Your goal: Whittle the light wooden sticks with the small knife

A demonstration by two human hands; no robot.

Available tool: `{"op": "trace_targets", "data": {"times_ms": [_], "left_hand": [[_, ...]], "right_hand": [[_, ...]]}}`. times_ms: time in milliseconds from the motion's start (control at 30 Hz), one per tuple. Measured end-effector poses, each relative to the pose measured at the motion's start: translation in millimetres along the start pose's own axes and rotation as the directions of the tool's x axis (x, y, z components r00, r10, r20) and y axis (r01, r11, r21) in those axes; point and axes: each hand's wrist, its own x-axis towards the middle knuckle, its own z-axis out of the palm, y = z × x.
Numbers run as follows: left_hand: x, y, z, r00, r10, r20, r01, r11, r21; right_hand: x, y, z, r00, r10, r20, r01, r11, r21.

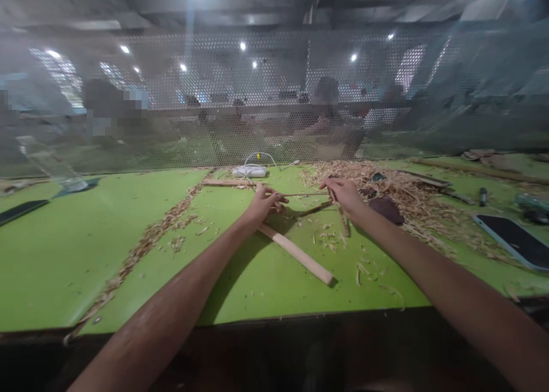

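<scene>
A thin wooden strip (pixel 304 195) stretches level between my two hands, just above the green table. My left hand (pixel 265 204) is closed on its left end, fingers bent round it. At the other end my right hand (pixel 344 194) pinches the strip between thumb and fingers. Below the right hand a light, narrow piece (pixel 343 221) slants down; whether it is held or lies on the table I cannot tell. A darker slim stick (pixel 315 209) lies between the hands. From under my left hand a pale, thicker wooden stick (pixel 298 253) runs toward the front right.
Wood shavings (pixel 355 174) heap at the back right, with a dark brown piece (pixel 386 209) among them. A phone (pixel 514 240) lies right. A white power strip (pixel 249 171) and flat wooden strip (pixel 227 182) are behind. A clear cup (pixel 72 181) stands left. Mesh (pixel 274 134) rises behind.
</scene>
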Motion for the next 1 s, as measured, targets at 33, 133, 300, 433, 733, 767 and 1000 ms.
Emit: {"op": "trace_targets", "data": {"times_ms": [33, 133, 300, 433, 733, 767, 1000], "left_hand": [[0.6, -0.4, 0.1, 1.0, -0.005, -0.006, 0.005, 1.0, -0.011], [3.6, -3.0, -1.0, 1.0, -0.007, 0.014, 0.008, 0.999, -0.053], [5.5, -5.5, -4.0, 0.998, 0.006, 0.058, -0.003, 0.999, -0.051], [2.7, -4.6, -4.5, 0.996, 0.01, 0.089, -0.011, 1.0, 0.014], [8.2, -10.4, -9.9, 0.989, 0.026, 0.145, -0.023, 0.999, -0.027], [8.0, -10.3, -10.1, 0.988, 0.032, 0.153, -0.026, 0.999, -0.037], [3.7, -7.1, -10.8, 0.974, 0.06, 0.216, -0.052, 0.998, -0.044]], "right_hand": [[2.9, 1.0, -1.7, 0.999, 0.04, -0.019, -0.039, 0.996, 0.074], [6.2, 1.8, -3.4, 0.992, 0.126, 0.004, -0.123, 0.96, 0.25], [-1.3, -1.3, 1.7, 0.984, 0.157, 0.088, -0.177, 0.926, 0.333], [-8.5, -3.6, 5.8, 0.979, 0.161, 0.127, -0.195, 0.922, 0.335], [-6.5, -1.1, 8.9, 0.987, 0.154, 0.037, -0.159, 0.959, 0.233], [-5.3, 0.2, 8.6, 0.988, 0.156, 0.017, -0.156, 0.957, 0.246], [1.3, 8.0, 7.8, 0.979, 0.205, -0.004, -0.193, 0.925, 0.326]]}}
